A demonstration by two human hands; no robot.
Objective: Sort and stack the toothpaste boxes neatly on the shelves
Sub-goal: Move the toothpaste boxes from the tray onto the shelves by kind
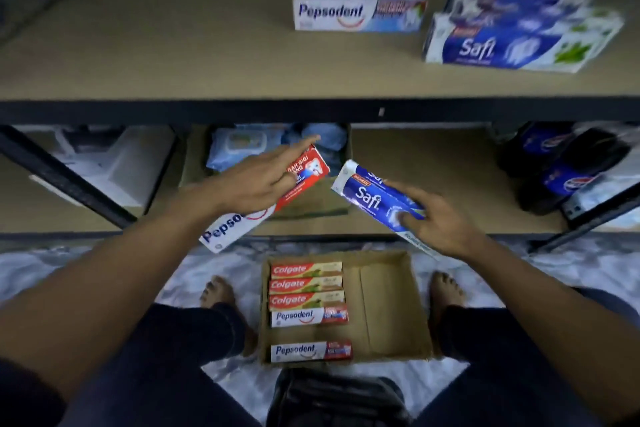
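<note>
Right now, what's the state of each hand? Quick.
The left hand is closed, holding a Pepsodent box.
The right hand is closed, holding a Safi box.

- "Pepsodent" in blue on the white box (358,10) on the upper shelf (173,45), top centre.
- "Safi" on the blue box (512,45), upper right.
- "Pepso" (the rest is covered) and "GIGI" on the tilted red-and-white box (304,173), centre left.
- "Safi" on the tilted blue box (370,198), centre right.
- "Colgate" on three red boxes (306,270) (306,284) (306,300) in the carton (388,305), bottom centre.
- "Pepsodent" on two small white boxes (308,316) (310,351) below them.
</note>
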